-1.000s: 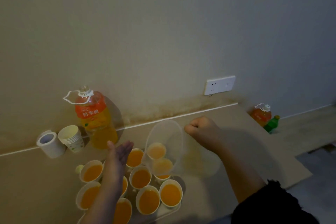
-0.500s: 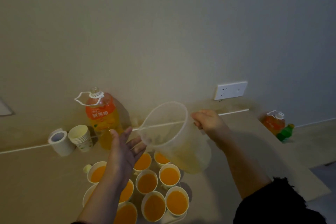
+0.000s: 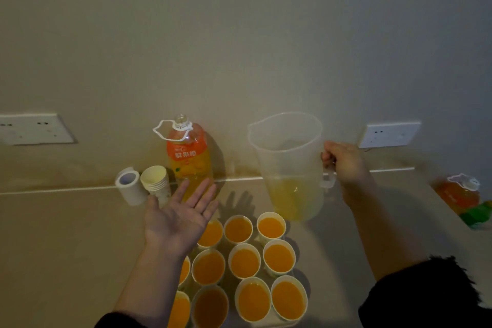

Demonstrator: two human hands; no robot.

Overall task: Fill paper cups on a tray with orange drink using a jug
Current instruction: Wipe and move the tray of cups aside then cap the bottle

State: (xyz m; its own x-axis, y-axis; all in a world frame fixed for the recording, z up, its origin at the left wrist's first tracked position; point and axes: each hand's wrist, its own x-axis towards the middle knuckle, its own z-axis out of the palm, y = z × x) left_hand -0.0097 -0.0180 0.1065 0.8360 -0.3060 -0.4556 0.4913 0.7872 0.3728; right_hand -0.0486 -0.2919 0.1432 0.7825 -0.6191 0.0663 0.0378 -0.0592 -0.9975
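1. My right hand [image 3: 346, 165] grips the handle of the jug [image 3: 290, 157], fingers curled round it; the jug is upright, just beyond the far-right cups; whether its base touches the table [image 3: 66, 247] I cannot tell.
2. The jug is translucent; a shallow, pale layer of orange drink [image 3: 292, 194] lies in its bottom.
3. My left hand [image 3: 181, 216] lies flat, palm up, fingers straight, holding nothing; it hovers over the far-left corner of the cups, in front of the large bottle [image 3: 189, 160].
4. The paper cups [image 3: 245, 261] stand in close rows; every one that shows is filled with orange drink nearly to the rim; my left forearm hides part of the left column.
5. Against the wall, left of the bottle: a stack of empty cups [image 3: 157, 184] and a white roll [image 3: 129, 186]; far right: two more bottles [image 3: 460, 194], blurred.
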